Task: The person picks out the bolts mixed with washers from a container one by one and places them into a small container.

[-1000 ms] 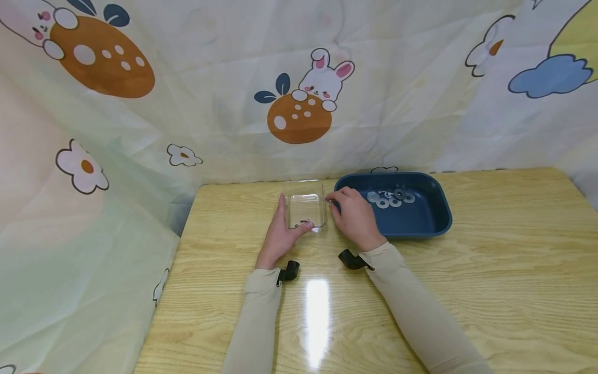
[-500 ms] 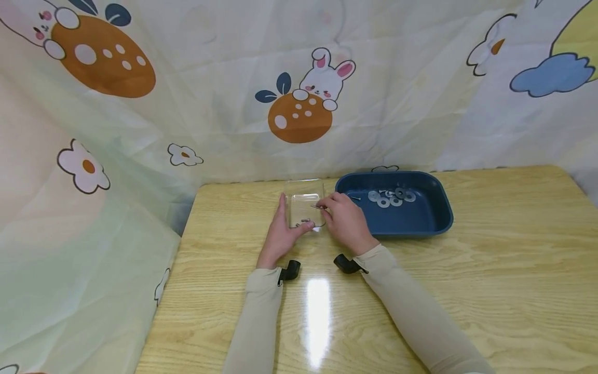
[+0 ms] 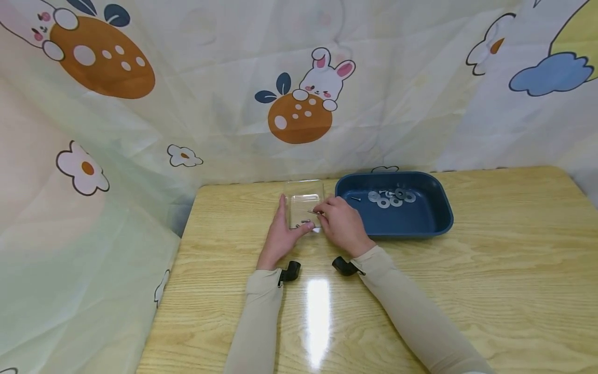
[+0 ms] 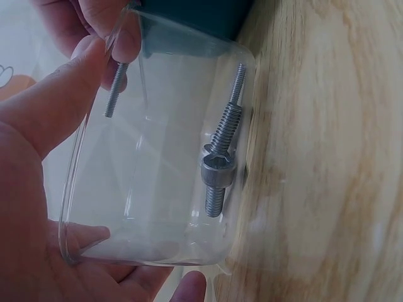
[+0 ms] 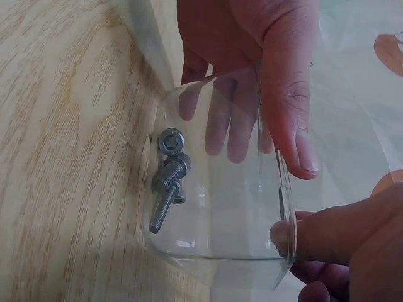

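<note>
A clear, see-through box (image 3: pixel 303 205) is tilted up off the wooden table, with my left hand (image 3: pixel 279 238) gripping its sides, the thumb over the near rim. Several grey socket-head bolts (image 4: pixel 219 170) lie together along one inner wall of the box. My right hand (image 3: pixel 344 226) is at the box's right rim and pinches a thin threaded bolt (image 4: pixel 115 91) between thumb and fingertips. The threaded end points into the box; fingers hide its head. In the right wrist view, the right thumb (image 5: pixel 327 236) overlaps the rim.
Right of the box stands a dark blue tray (image 3: pixel 411 224) holding several flat washers (image 3: pixel 383 203) and a loose screw (image 3: pixel 356 199) near its left end. A printed curtain (image 3: pixel 224 114) hangs behind the wooden table (image 3: pixel 504 270).
My right hand has moved left and slightly nearer, from the tray's left edge to over the box, carrying the bolt. The loose screw in the tray has come into view. My left hand stays put.
</note>
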`<state>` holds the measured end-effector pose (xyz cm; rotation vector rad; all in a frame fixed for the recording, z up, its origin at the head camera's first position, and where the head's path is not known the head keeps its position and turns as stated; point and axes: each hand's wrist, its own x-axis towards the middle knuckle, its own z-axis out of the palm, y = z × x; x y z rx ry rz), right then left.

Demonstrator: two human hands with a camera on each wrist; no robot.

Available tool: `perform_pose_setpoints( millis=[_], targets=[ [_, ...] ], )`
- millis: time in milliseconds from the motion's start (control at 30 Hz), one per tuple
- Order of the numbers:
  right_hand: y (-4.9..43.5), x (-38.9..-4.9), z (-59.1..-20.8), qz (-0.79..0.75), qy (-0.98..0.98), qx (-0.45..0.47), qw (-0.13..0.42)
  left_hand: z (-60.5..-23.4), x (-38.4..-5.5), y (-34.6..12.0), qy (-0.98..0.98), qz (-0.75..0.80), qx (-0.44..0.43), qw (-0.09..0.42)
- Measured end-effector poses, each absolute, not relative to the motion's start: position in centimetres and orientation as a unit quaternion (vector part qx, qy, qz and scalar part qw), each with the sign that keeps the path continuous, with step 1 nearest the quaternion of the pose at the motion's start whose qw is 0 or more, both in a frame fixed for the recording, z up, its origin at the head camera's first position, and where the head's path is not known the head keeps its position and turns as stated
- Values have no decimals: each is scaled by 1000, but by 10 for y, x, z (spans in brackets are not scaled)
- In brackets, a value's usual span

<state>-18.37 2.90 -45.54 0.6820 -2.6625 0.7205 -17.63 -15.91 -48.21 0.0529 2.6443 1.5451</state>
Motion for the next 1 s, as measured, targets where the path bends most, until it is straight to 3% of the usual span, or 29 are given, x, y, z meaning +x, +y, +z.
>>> perform_pose_setpoints(
  millis=[1000],
  targets=[
    [31, -185, -454, 260, -925, 243, 133, -481, -177, -159, 863, 503, 14, 44]
  ],
)
